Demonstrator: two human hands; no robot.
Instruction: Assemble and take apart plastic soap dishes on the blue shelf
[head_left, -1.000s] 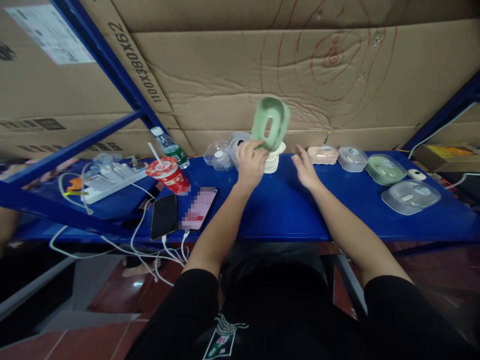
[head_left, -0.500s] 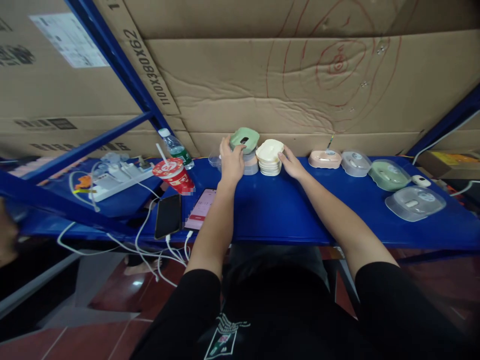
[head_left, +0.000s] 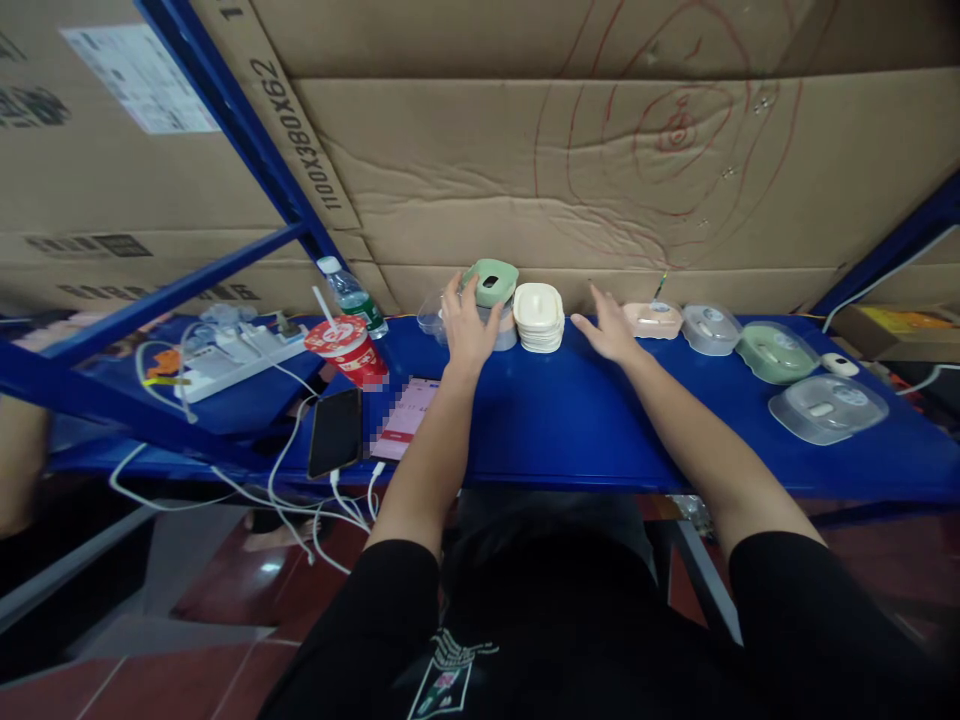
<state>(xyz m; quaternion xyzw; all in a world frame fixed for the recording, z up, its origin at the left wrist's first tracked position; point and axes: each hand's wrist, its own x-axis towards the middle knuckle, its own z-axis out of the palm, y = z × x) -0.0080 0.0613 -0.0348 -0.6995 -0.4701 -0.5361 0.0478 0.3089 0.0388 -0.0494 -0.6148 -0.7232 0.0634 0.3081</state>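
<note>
My left hand [head_left: 471,325] has its fingers spread in front of a green lid [head_left: 495,281]; whether the fingertips touch it I cannot tell. That lid, with a dark oval hole in its top, rests on a stack of clear and pale containers [head_left: 504,330], partly covered by the hand. Beside it stands a stack of cream-coloured square dishes [head_left: 540,318]. To the right of the dishes, my right hand [head_left: 609,325] is open with nothing in it, thumb apart from the fingers and close to a pink container [head_left: 654,320].
Clear-lidded containers [head_left: 712,329], a green one [head_left: 778,350] and a small white piece [head_left: 840,364] line the right side. Left are a red cup [head_left: 349,350] with straw, a water bottle [head_left: 354,296], two phones [head_left: 335,432] on cables and a power strip [head_left: 244,370]. Cardboard [head_left: 450,180] stands behind.
My right hand has left the cream dish stack and moved right, opening. The top dish now sits level on the stack. The left fingers have loosened around the green lid, which sits slightly lower.
</note>
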